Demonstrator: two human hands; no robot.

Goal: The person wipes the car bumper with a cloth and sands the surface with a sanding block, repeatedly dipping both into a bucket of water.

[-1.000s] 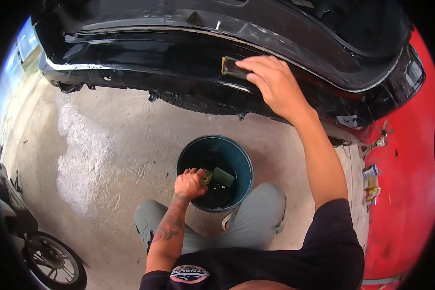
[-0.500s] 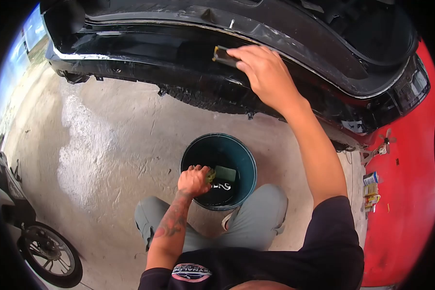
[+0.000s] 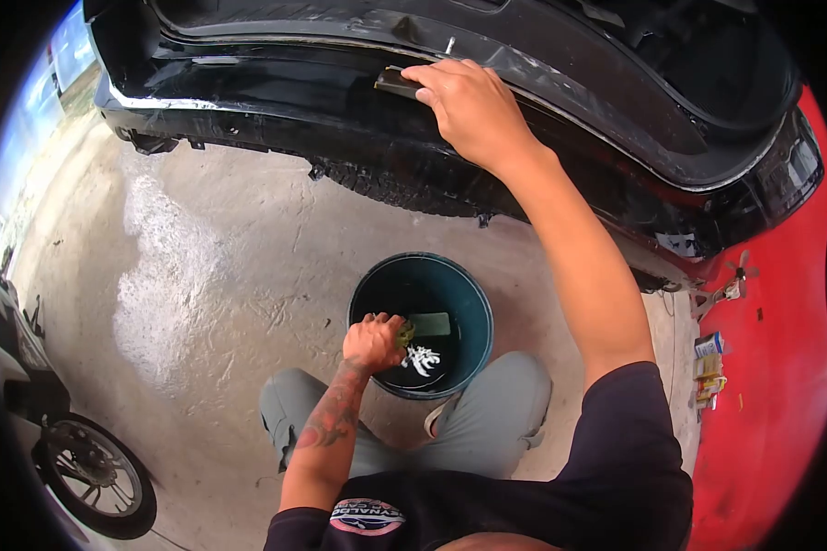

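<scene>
Hands at work on two levels: the right hand (image 3: pixel 473 106) grasps a flat, dark block (image 3: pixel 397 83) against a glossy black car bumper (image 3: pixel 276 87), while the left hand (image 3: pixel 374 342) clenches a crumpled yellow-green piece (image 3: pixel 405 335) over a round, dark teal bucket (image 3: pixel 475 317). The block, thin and straight-edged with a trace of yellow at its end, juts leftward from the right fingertips. The bumper curves across the top of the view, its smooth face broken by pale scuffs along the upper ridge. The bucket, smooth-walled, stands on rough, stained concrete (image 3: pixel 266 230) just ahead of the person's grey-clad knees; inside, a green rectangular slab (image 3: pixel 431 324) lies just beside the left hand, with bright white glints on the dark surface below.

Compared with a second ago, the right hand and block have moved left along the bumper — the left hand remains at the bucket, its fingers still curled around the yellow-green piece, and the white glints in the bucket show larger than before.
</scene>
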